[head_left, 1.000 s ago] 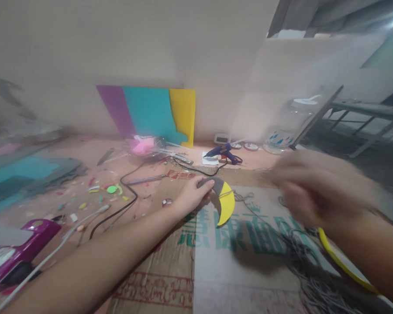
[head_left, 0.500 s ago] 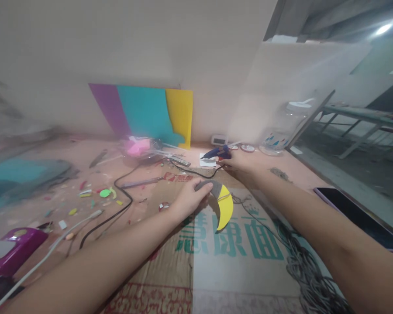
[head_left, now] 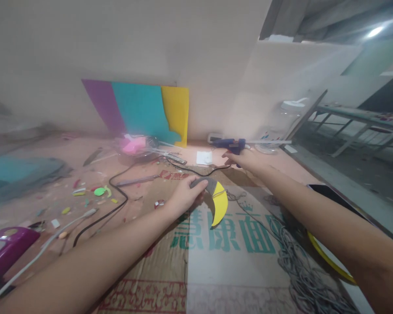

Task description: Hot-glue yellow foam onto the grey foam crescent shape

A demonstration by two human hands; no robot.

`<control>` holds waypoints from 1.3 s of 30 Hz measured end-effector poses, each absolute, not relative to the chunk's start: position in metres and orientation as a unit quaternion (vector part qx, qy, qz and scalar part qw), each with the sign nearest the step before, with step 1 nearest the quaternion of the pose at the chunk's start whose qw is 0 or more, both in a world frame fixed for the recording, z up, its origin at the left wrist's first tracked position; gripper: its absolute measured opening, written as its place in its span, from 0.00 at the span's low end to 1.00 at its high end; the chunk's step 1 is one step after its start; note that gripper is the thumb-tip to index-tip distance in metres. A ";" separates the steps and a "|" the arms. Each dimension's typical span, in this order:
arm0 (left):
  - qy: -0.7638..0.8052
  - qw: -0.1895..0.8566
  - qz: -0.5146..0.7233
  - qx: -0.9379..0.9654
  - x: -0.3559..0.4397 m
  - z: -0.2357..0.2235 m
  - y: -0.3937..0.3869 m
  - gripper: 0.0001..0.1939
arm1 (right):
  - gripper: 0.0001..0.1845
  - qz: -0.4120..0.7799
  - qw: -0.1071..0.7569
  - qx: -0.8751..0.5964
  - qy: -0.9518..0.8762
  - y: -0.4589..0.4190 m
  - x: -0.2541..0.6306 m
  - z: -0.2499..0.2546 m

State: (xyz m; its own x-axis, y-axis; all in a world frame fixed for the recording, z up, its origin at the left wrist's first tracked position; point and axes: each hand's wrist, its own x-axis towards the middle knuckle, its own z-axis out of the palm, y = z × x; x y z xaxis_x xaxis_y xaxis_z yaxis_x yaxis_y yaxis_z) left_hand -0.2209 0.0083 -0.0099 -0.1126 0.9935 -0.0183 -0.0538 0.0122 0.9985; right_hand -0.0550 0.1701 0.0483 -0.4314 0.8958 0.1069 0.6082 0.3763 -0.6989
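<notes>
About half of the crescent (head_left: 220,205) looks wrapped: grey cord covers the upper end, while the lower, curving tip shows bare yellow. A strand crosses the yellow near the edge of the wrapping and trails off to the right, so the covering seems only partway done, with the yellow stretch left.

The crescent sits over the printed cardboard (head_left: 216,272), near the middle of the desk (head_left: 291,168). The left hand (head_left: 187,195) pinches its grey end, thumb on top; the fingers beneath are partly hidden. The right hand's (head_left: 244,160) grip is closed around the handle of a blue glue gun (head_left: 227,143), nozzle towards the left, a white glue stick (head_left: 271,141) jutting from its rear.

Behind the crescent lie a white card (head_left: 204,158) and a black cable (head_left: 201,175), which could snag. The grey cord heap (head_left: 298,266) spreads loosely at right, a likely source of tangles; the right forearm passes over a yellow-rimmed item (head_left: 330,261) and partly hides a phone (head_left: 334,198). Foam sheets (head_left: 136,107) lean on the wall, near a pink bundle (head_left: 133,145) in clear plastic. Small coloured scraps (head_left: 99,192) clutter the left.
</notes>
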 end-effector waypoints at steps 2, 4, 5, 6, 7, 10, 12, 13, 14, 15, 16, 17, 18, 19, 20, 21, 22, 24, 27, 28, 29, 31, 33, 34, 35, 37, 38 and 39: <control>0.527 0.471 0.539 0.459 -0.222 -0.009 0.008 0.16 | 0.11 0.341 0.269 -0.443 -0.784 0.152 -0.049 0.057; 0.531 0.455 0.552 0.454 -0.223 -0.009 0.008 0.16 | 0.11 0.369 0.293 -0.416 -0.778 0.131 -0.041 0.064; 0.534 0.450 0.559 0.448 -0.224 -0.010 0.008 0.15 | 0.09 0.365 0.301 -0.411 -0.779 0.121 -0.035 0.065; 0.535 0.445 0.564 0.443 -0.225 -0.011 0.009 0.15 | 0.07 0.353 0.303 -0.405 -0.787 0.111 -0.029 0.065; 0.536 0.441 0.569 0.441 -0.225 -0.012 0.010 0.14 | 0.08 0.339 0.302 -0.401 -0.796 0.103 -0.022 0.063; 0.543 0.419 0.568 0.456 -0.228 -0.014 0.010 0.14 | 0.16 0.300 0.270 -0.387 -0.829 0.084 -0.003 0.048; 0.560 0.386 0.558 0.475 -0.229 -0.014 0.010 0.15 | 0.20 0.290 0.255 -0.375 -0.843 0.076 0.006 0.035; 0.570 0.365 0.556 0.483 -0.230 -0.014 0.009 0.15 | 0.21 0.292 0.258 -0.374 -0.842 0.074 0.008 0.030; 0.576 0.347 0.553 0.492 -0.231 -0.013 0.009 0.15 | 0.20 0.298 0.266 -0.373 -0.837 0.072 0.009 0.025; 0.577 0.336 0.551 0.500 -0.232 -0.013 0.008 0.14 | 0.19 0.305 0.278 -0.373 -0.831 0.071 0.010 0.022; 0.576 0.330 0.550 0.507 -0.232 -0.013 0.008 0.14 | 0.18 0.312 0.290 -0.374 -0.824 0.071 0.010 0.019; 0.571 0.329 0.548 0.515 -0.232 -0.013 0.008 0.14 | 0.17 0.320 0.299 -0.377 -0.816 0.071 0.010 0.017; 0.565 0.331 0.547 0.522 -0.232 -0.012 0.008 0.14 | 0.17 0.330 0.304 -0.378 -0.810 0.071 0.009 0.016; 0.559 0.333 0.546 0.528 -0.232 -0.012 0.008 0.15 | 0.18 0.346 0.297 -0.372 -0.808 0.072 0.009 0.015; 0.551 0.337 0.546 0.533 -0.232 -0.012 0.008 0.15 | 0.19 0.369 0.280 -0.361 -0.809 0.073 0.009 0.014; 0.544 0.343 0.547 0.536 -0.231 -0.012 0.008 0.15 | 0.22 0.400 0.261 -0.346 -0.808 0.074 0.009 0.012; 0.537 0.350 0.547 0.538 -0.230 -0.012 0.008 0.15 | 0.24 0.435 0.243 -0.325 -0.804 0.075 0.009 0.011; 0.529 0.365 0.548 0.535 -0.229 -0.011 0.007 0.15 | 0.28 0.496 0.221 -0.282 -0.791 0.075 0.009 0.010; 0.534 0.372 0.551 0.523 -0.229 -0.011 0.007 0.15 | 0.26 0.522 0.230 -0.253 -0.781 0.068 0.007 0.014; 0.536 0.373 0.553 0.518 -0.229 -0.012 0.008 0.15 | 0.24 0.521 0.232 -0.248 -0.783 0.064 0.007 0.016; 0.537 0.373 0.557 0.512 -0.230 -0.013 0.008 0.15 | 0.23 0.522 0.233 -0.244 -0.783 0.060 0.007 0.017; 0.535 0.379 0.569 0.496 -0.231 -0.015 0.009 0.15 | 0.23 0.534 0.225 -0.235 -0.780 0.053 0.007 0.018; 0.531 0.386 0.584 0.477 -0.232 -0.017 0.011 0.15 | 0.22 0.537 0.204 -0.238 -0.783 0.048 0.007 0.016; 0.529 0.389 0.590 0.471 -0.232 -0.017 0.011 0.15 | 0.22 0.524 0.202 -0.243 -0.791 0.047 0.008 0.015; 0.526 0.391 0.594 0.467 -0.232 -0.017 0.011 0.14 | 0.20 0.499 0.208 -0.253 -0.802 0.047 0.008 0.014; 0.526 0.388 0.594 0.469 -0.231 -0.016 0.011 0.14 | 0.16 0.431 0.244 -0.277 -0.824 0.050 0.010 0.013; 0.531 0.381 0.590 0.473 -0.231 -0.015 0.010 0.14 | 0.14 0.395 0.266 -0.290 -0.830 0.052 0.010 0.012; 0.539 0.371 0.585 0.479 -0.231 -0.014 0.010 0.14 | 0.12 0.363 0.280 -0.305 -0.834 0.054 0.011 0.012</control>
